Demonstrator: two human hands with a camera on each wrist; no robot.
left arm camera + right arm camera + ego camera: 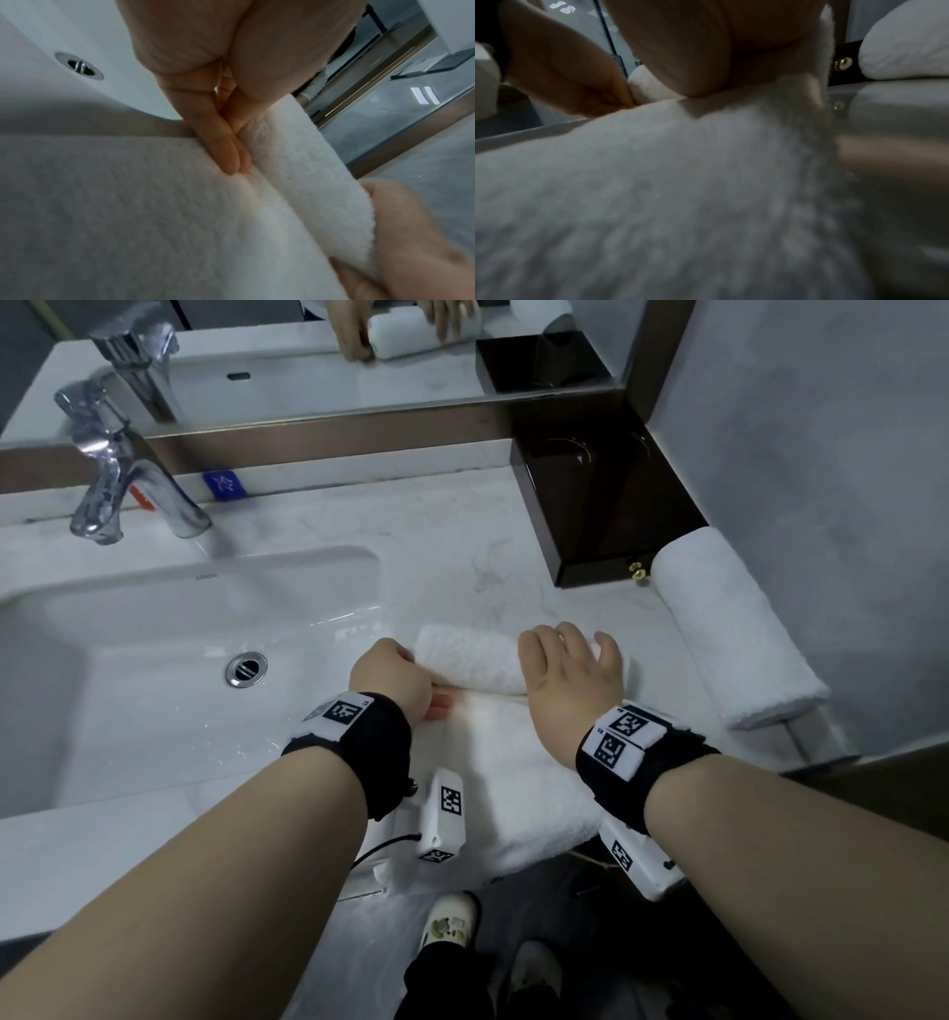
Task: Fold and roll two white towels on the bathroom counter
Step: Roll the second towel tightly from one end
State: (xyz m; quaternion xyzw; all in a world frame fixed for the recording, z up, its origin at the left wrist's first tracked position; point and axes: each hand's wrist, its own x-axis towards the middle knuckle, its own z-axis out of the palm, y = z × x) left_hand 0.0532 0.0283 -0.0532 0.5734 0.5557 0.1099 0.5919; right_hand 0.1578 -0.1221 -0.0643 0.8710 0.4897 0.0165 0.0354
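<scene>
1. I see the towel [477,762] being rolled lying flat at the counter's [462,546] front edge, just right of the sink [154,629]; its far end is wound into a roll, and its near part overhangs the front edge.
2. My left hand [393,677] sits at the roll's left end. The left wrist view shows its fingers [226,150] straight and pressed together into the seam where the roll meets the flat cloth, thumb side against the roll. I read it as pressing rather than clamping.
3. My right hand [567,680] lies over the roll's right end, fingers draped across the top and curved round its far side, palm down on it.
4. The rolled towel [729,629], fully wound, lies near the counter's right edge, well apart from my hands, its far end just beside the dark box [601,505] in the back right corner.
5. The faucet [118,469] stands at the back edge behind the sink.
</scene>
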